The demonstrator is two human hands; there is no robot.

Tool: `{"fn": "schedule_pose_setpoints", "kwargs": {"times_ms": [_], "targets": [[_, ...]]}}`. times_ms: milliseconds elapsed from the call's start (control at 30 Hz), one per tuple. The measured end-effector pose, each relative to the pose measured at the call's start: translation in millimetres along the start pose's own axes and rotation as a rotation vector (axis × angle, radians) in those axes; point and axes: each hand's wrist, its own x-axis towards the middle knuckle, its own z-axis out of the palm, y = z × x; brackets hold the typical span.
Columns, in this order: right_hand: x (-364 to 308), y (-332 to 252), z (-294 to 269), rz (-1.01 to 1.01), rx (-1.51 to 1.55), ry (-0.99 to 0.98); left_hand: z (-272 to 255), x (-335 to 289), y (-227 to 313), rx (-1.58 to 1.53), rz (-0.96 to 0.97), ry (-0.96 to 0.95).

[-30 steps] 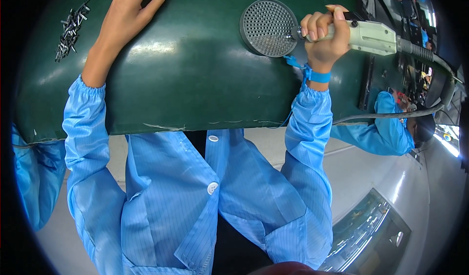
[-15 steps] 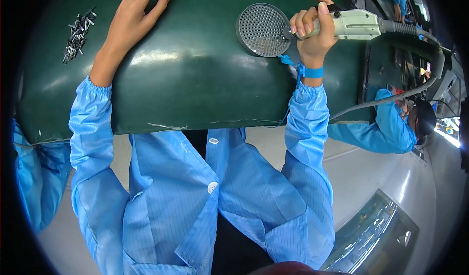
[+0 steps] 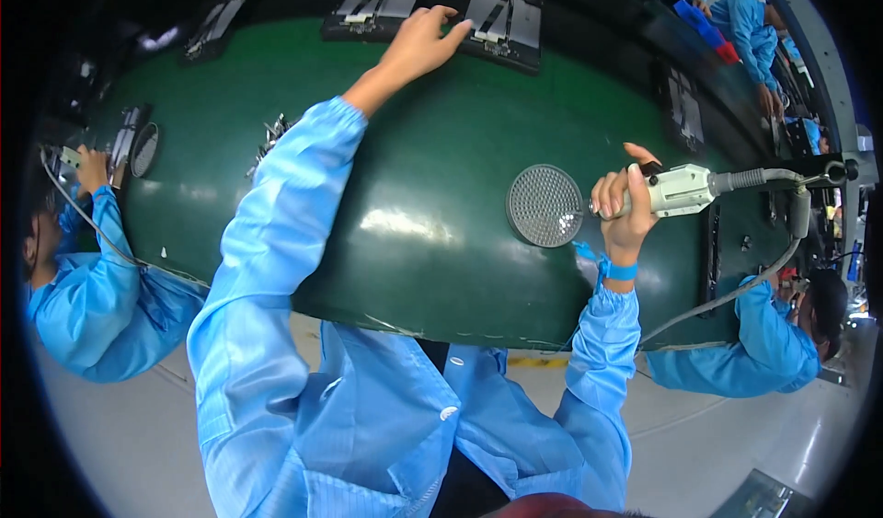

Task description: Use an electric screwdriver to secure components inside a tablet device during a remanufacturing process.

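Observation:
My left hand (image 3: 416,51) reaches to the far side of the green table, thumb and fingers apart. Its fingertips are at the left edge of a black flat unit with silver-grey panels (image 3: 522,23); whether they touch it I cannot tell. My right hand (image 3: 625,207) is wrapped round a pale electric screwdriver (image 3: 682,192), whose cable leads off to the right. Its tip end points left, beside a round grey dish with a grid of holes (image 3: 544,205). A blue wrist strap (image 3: 618,270) circles my right wrist. Small dark and metallic parts (image 3: 269,143) lie piled near my left sleeve.
Another black unit (image 3: 368,5) lies left of my left hand, and one more (image 3: 216,23) farther left. Co-workers in blue sit at the left (image 3: 101,306) and right (image 3: 736,362). The screwdriver's grey cable (image 3: 727,299) loops down at the right.
My left hand has moved forward and right to the black unit. The view has shifted, bringing the far row of units into sight. My right hand keeps hold of the electric screwdriver.

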Motion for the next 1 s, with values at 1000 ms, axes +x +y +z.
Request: {"fn": "schedule_pose_setpoints", "kwargs": {"times_ms": [1000], "targets": [[11.5, 14.3, -21.3, 0.033, -0.037, -0.012, -94.9, -192.1, 84.1, -0.680, -0.561, -0.008]]}}
